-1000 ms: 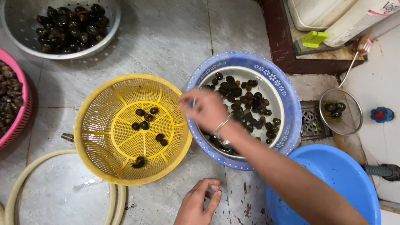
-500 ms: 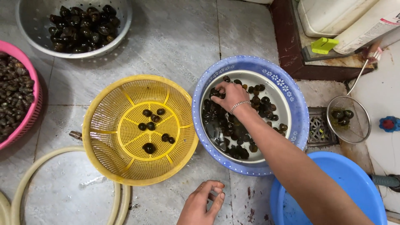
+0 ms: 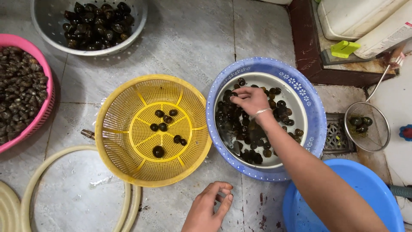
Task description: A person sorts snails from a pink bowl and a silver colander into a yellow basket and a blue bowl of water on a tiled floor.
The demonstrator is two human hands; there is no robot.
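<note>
My right hand [image 3: 251, 99] is down among the snails [image 3: 240, 129] in the blue bowl [image 3: 315, 124], fingers closing together; I can't tell if they grip one. Left hand [image 3: 210, 208] rests loosely curled below the yellow basket [image 3: 124, 111], beside the bowl.

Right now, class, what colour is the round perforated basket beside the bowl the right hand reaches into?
Yellow plastic basket, clearest in the head view.

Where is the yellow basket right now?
In the head view the yellow basket sits on the floor left of centre, beside the blue-rimmed bowl of snails where the right hand reaches, with a pale hose curving under its lower-left edge.
</note>
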